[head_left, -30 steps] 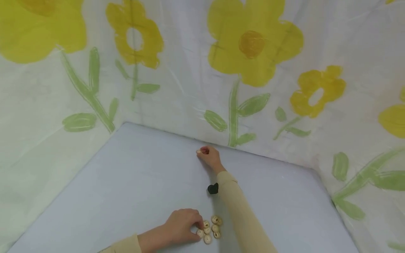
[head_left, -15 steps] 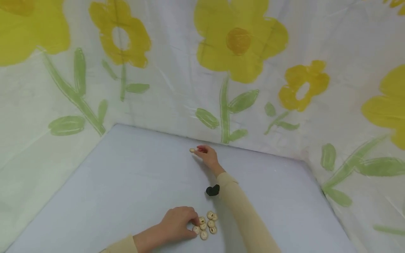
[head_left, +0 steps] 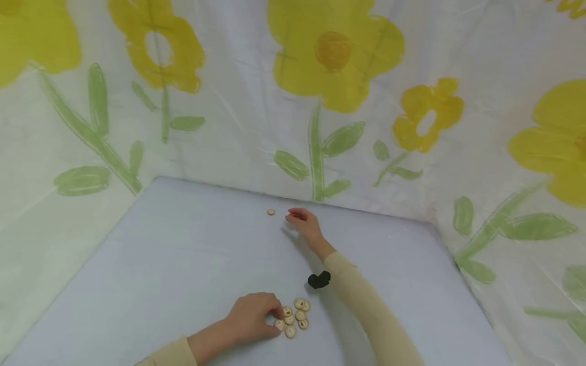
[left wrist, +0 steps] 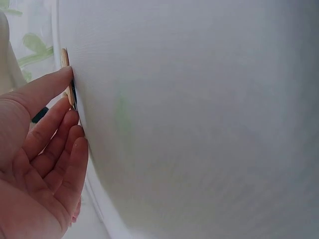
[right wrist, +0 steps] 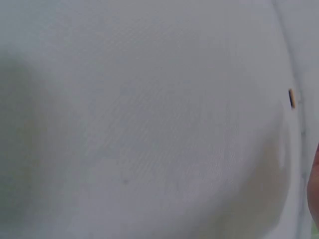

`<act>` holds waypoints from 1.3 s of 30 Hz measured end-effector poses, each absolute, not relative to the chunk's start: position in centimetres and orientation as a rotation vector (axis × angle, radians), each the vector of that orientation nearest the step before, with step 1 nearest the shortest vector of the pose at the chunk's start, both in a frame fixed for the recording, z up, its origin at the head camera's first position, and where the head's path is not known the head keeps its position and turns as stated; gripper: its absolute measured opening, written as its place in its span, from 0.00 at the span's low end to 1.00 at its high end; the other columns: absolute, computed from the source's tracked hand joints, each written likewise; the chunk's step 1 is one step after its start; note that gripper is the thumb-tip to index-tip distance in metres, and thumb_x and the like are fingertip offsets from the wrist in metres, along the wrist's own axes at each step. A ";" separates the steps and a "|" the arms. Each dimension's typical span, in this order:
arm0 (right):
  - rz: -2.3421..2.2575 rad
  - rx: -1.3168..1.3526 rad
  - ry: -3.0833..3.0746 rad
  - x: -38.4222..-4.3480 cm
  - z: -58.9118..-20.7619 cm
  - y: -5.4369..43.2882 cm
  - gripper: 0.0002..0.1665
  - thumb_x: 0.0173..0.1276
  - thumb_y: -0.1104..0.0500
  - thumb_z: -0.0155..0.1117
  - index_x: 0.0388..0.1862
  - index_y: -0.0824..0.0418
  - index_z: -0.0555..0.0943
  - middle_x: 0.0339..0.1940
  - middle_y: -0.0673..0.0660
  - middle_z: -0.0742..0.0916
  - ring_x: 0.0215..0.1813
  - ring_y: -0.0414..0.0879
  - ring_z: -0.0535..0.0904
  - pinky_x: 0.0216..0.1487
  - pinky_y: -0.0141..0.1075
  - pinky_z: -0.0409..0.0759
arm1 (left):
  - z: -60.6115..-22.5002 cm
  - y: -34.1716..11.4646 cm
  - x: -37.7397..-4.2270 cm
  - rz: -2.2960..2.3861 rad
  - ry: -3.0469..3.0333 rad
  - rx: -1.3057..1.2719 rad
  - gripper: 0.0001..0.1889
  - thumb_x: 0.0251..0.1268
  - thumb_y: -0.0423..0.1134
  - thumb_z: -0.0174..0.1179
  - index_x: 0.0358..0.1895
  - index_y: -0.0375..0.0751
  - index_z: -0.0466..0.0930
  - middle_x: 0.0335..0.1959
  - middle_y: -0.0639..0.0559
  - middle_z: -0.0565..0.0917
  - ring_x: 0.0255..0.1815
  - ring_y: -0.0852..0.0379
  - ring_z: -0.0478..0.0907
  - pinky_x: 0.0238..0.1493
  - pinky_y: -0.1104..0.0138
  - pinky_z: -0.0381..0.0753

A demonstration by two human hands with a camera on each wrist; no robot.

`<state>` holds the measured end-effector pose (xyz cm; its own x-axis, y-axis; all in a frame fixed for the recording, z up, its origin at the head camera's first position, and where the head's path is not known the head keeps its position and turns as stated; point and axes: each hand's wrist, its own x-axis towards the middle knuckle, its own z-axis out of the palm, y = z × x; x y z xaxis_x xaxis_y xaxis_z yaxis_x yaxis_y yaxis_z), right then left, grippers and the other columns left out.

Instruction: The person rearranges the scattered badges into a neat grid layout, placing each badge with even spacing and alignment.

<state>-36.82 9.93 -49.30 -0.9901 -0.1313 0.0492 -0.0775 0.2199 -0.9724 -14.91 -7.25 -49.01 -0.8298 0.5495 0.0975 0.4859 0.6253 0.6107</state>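
Note:
Several round, pale wooden discs (head_left: pixel 290 331) with dark marks lie bunched near the front of the table. My left hand (head_left: pixel 252 317) rests beside them, its thumb and index finger pinching the edges of the leftmost disc (head_left: pixel 279 324). In the left wrist view, that hand's thumb and fingertip meet a thin wooden edge (left wrist: pixel 65 57). Far back on the table lies a single disc (head_left: pixel 271 212). Just right of it, and apart from it, my right hand (head_left: pixel 305 223) hovers with loosely bent fingers and holds nothing. The right wrist view shows only part of this hand (right wrist: pixel 314 191).
The pale table (head_left: pixel 192 254) ends at a white curtain (head_left: pixel 238 152) painted with yellow flowers, along the back and both sides. A small black thing (head_left: pixel 319 280) shows beside the right sleeve (head_left: pixel 366 300).
My right hand has set its disc down on the far part of the table, let go and drawn back to the right. My left hand keeps its place by the bunch.

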 end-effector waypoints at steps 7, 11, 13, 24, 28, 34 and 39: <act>-1.952 -0.266 2.360 -35.1 -49.1 11.2 0.22 0.64 0.60 0.69 0.54 0.70 0.79 0.41 0.53 0.85 0.43 0.42 0.79 0.50 0.36 0.76 | -49.2 -7.3 -15.0 0.990 2.756 0.866 0.10 0.45 0.45 0.73 0.32 0.55 0.82 0.31 0.70 0.77 0.34 0.69 0.74 0.35 0.65 0.74; -1.953 -0.269 2.334 -34.1 -48.9 11.8 0.22 0.65 0.60 0.69 0.54 0.70 0.79 0.41 0.52 0.85 0.44 0.42 0.79 0.49 0.36 0.76 | -49.2 -7.4 -15.1 0.995 2.764 0.869 0.11 0.45 0.45 0.73 0.32 0.56 0.82 0.31 0.71 0.78 0.34 0.69 0.74 0.36 0.65 0.74; -1.955 -0.264 2.326 -33.7 -49.0 12.0 0.22 0.65 0.59 0.69 0.54 0.69 0.79 0.40 0.51 0.85 0.44 0.41 0.79 0.49 0.35 0.76 | -49.2 -7.4 -15.1 1.002 2.763 0.870 0.11 0.45 0.45 0.73 0.32 0.56 0.82 0.31 0.70 0.78 0.35 0.69 0.75 0.36 0.66 0.74; -1.904 -0.298 2.225 -30.1 -47.9 13.4 0.22 0.65 0.64 0.66 0.54 0.75 0.76 0.37 0.49 0.85 0.42 0.38 0.80 0.54 0.43 0.76 | -49.4 -7.4 -15.0 1.011 2.743 0.876 0.11 0.46 0.46 0.74 0.32 0.55 0.82 0.31 0.71 0.78 0.35 0.69 0.75 0.36 0.66 0.75; -1.891 -0.302 2.239 -29.2 -48.3 13.8 0.20 0.65 0.62 0.68 0.52 0.72 0.78 0.38 0.51 0.85 0.42 0.40 0.80 0.49 0.35 0.76 | -49.4 -7.3 -14.9 1.013 2.731 0.873 0.10 0.47 0.46 0.73 0.33 0.55 0.82 0.31 0.70 0.77 0.35 0.69 0.75 0.36 0.66 0.75; -1.850 -0.304 2.232 -28.3 -49.5 14.6 0.20 0.65 0.60 0.68 0.52 0.69 0.79 0.40 0.52 0.85 0.44 0.42 0.80 0.48 0.34 0.76 | -49.1 -7.2 -15.0 1.021 2.726 0.883 0.11 0.47 0.45 0.74 0.33 0.54 0.82 0.31 0.69 0.78 0.35 0.69 0.74 0.36 0.66 0.74; -1.819 -0.309 2.198 -27.0 -49.3 15.3 0.19 0.66 0.63 0.67 0.52 0.71 0.78 0.40 0.50 0.85 0.44 0.41 0.79 0.47 0.32 0.76 | -49.0 -7.1 -15.0 1.025 2.737 0.895 0.11 0.46 0.45 0.74 0.33 0.54 0.82 0.32 0.69 0.79 0.35 0.69 0.75 0.36 0.66 0.74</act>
